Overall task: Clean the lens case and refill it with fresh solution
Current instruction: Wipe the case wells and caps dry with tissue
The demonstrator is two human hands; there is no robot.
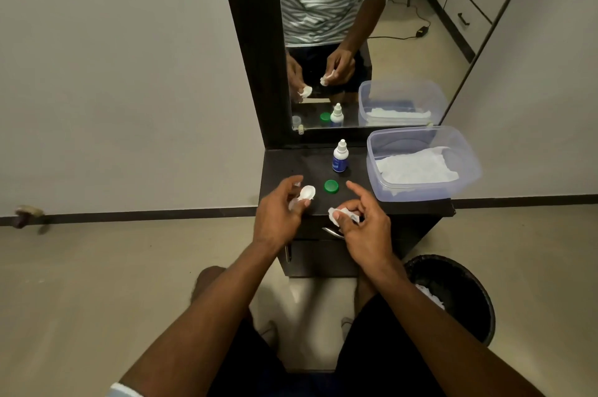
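Seen from the head camera, both hands hover over a small dark tabletop set below a tall mirror. The left hand holds the clear lens case at about nine o'clock on the tabletop, fingers curled round it and pinching it together with a white round piece that sits at the fingertips; whether that piece is a cap or a wad of tissue cannot be told. The right hand, at about six o'clock near the front edge, pinches a crumpled white tissue between the thumb and the curled fingers, while its index finger sticks out straight toward twelve o'clock.

A green cap lies flat on the tabletop between the two hands, touching neither. Beyond it, toward twelve o'clock, a small solution bottle with a white top and blue label stands upright near the mirror's foot. At two to three o'clock a clear plastic tub rests on the tabletop with white tissue paper lying inside. On the floor at four o'clock stands a black bin with crumpled white paper in it. The mirror reflects the hands, bottle, green cap and tub.
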